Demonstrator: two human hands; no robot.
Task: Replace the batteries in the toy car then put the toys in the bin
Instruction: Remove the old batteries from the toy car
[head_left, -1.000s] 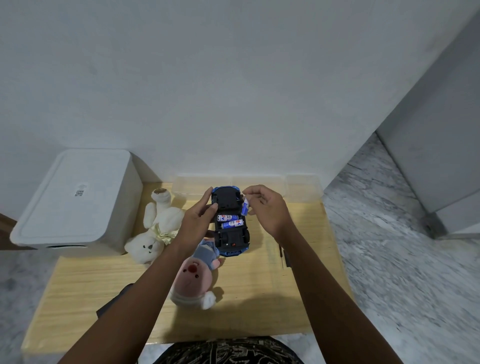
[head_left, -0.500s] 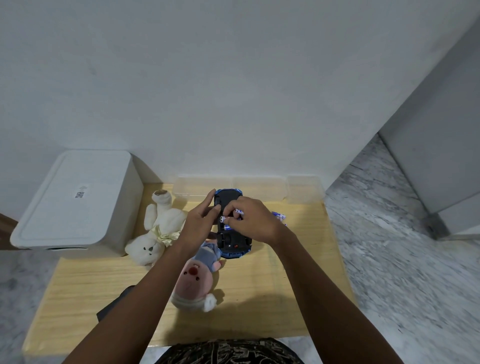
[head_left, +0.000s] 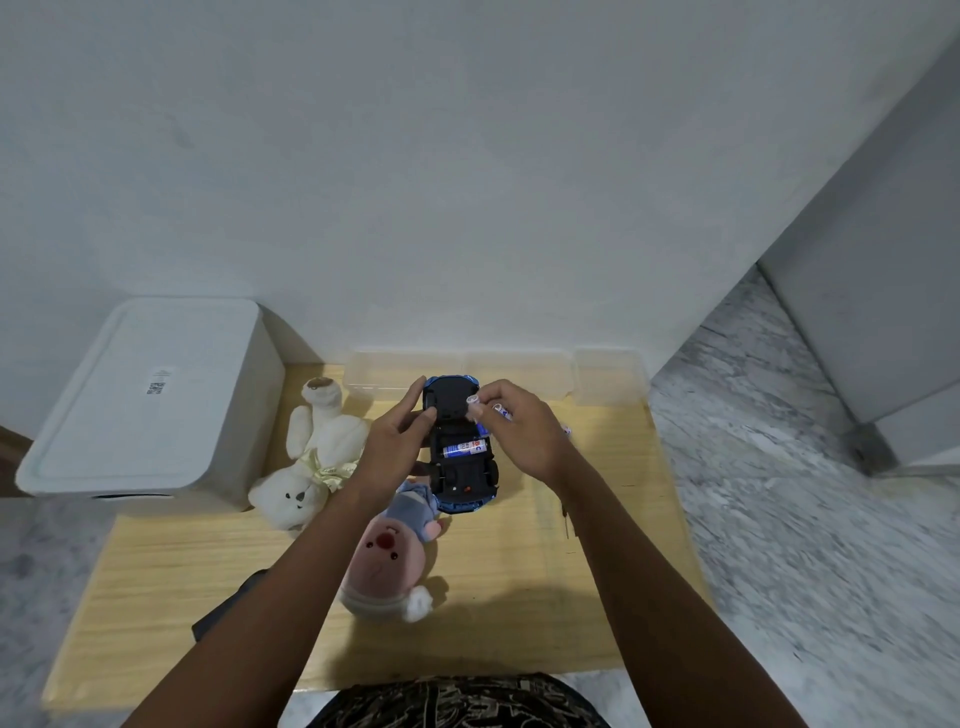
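**Room and setting, head view**

Plain white wall (head_left: 467, 156) fills the upper half, matte, faintly textured, evenly lit with no hard glare. A low wooden table (head_left: 597, 571) with pale, straight grain stands pushed against it. Floor (head_left: 805, 493) is grey-white veined marble, seen to the right of the table and again at lower left. At far right, a grey cabinet (head_left: 883, 312) or panel rises from the floor, its base meeting the marble at a dark corner. Soft shadows fall on the tabletop toward the near edge. Light is diffuse, cool.
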